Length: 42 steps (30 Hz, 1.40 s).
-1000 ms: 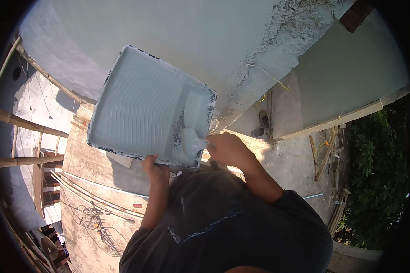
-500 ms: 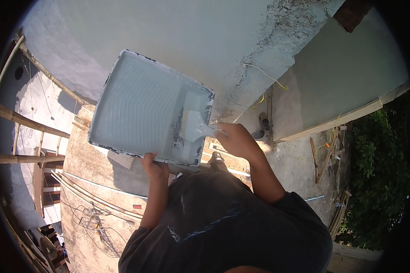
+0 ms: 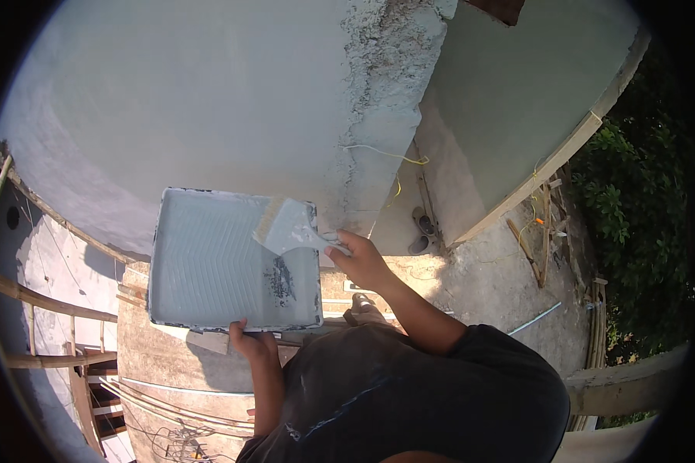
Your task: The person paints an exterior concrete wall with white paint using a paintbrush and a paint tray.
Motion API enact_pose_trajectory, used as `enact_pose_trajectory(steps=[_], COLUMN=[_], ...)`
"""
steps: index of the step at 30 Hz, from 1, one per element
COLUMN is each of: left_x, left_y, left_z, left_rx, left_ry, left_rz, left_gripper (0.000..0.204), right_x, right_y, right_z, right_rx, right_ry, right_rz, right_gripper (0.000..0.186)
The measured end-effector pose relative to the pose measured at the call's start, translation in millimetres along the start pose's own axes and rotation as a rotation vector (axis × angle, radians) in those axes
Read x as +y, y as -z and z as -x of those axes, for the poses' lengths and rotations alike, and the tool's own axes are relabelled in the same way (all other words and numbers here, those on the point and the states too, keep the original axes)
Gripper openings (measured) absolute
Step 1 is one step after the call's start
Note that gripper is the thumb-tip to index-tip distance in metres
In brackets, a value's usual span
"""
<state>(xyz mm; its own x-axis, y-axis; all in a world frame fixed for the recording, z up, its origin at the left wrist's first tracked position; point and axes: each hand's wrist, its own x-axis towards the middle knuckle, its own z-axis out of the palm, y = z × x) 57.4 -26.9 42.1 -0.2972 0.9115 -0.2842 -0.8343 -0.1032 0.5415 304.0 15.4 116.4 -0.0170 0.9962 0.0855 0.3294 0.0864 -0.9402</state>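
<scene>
My left hand (image 3: 255, 344) grips the near edge of a paint tray (image 3: 208, 255), thumb over the rim and fingers under it. The tray has a ribbed slope coated in pale blue-grey paint, with a dark worn patch in its well at the right. My right hand (image 3: 358, 261) is closed round the handle of a wide paintbrush (image 3: 292, 230). The brush is held above the tray's right part, its bristles pointing left and coated with paint.
A pale blue-grey wall (image 3: 185, 92) rises ahead, with a rough, crumbly corner (image 3: 394, 62). A yellow-white cord (image 3: 386, 153) sticks out of it. Slippers (image 3: 422, 231) lie by its foot. Bamboo poles (image 3: 46, 297) stand at the left; long rods and tangled wire (image 3: 179, 446) lie below.
The brush has lifted out of the tray's well and now sits over its upper right part. My view has turned, and the tray appears lower and straighter.
</scene>
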Motion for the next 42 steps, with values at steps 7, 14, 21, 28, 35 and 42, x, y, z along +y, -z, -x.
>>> enact_pose_trajectory(steps=[7,14,21,28,35,42], left_x=[2,6,6,8,9,8], left_y=[-2,-11,-10,-7,-6,3], left_z=[-3,-3,-4,-10,-12,-16], left_rx=[-0.019,-0.032,-0.056,-0.097,-0.109,-0.079], left_ry=[0.043,0.098,0.151,0.14,0.14,0.167], left_rz=[0.014,0.089,0.122,0.154,0.158,0.163], left_gripper=[0.06,0.068,0.075,0.073,0.072,0.074], right_x=[16,-8,-85,-118,-137,-132], right_y=[-7,45,108,138,143,141], right_z=[6,-5,-10,-31,-50,-61], right_rx=[-0.074,-0.095,0.171,0.708,0.888,0.913], right_ry=[-0.019,-0.199,0.182,0.56,0.592,0.557], right_rz=[-0.077,-0.9,-0.99,-0.161,0.145,0.446], right_gripper=[0.024,0.027,0.026,0.037,0.036,0.033])
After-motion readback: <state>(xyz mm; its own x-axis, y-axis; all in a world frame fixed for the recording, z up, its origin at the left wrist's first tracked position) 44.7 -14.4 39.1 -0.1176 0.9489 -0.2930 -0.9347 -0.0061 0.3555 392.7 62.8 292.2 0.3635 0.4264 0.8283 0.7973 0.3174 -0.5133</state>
